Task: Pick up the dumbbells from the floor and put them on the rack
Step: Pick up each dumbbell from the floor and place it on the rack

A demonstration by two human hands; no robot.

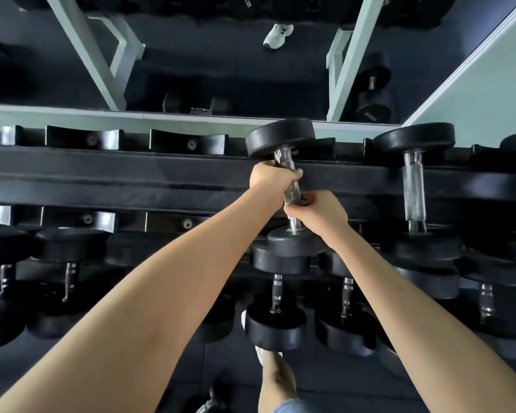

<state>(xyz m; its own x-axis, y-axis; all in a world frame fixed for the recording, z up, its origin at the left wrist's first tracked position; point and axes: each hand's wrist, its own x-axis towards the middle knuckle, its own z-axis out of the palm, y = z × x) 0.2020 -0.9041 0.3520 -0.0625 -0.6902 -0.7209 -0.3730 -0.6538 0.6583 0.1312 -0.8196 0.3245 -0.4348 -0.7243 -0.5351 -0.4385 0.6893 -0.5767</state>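
Note:
A black dumbbell [280,138] with a knurled steel handle lies across the top tier of the black rack [131,180], slightly tilted. My left hand [270,177] grips the far part of its handle. My right hand [319,211] grips the near part, just above the near head. Another dumbbell [413,186] rests in the rack slot to the right. At the bottom of the view a further dumbbell [212,402] lies on the floor by my leg, mostly cut off.
Lower tiers hold several dumbbells [276,323] under my arms. Top-tier cradles [82,138] to the left stand vacant. A mirror behind the rack reflects a white shoe [278,35], white frame posts and a dumbbell [373,90]. My own leg and shoe [276,380] stand below.

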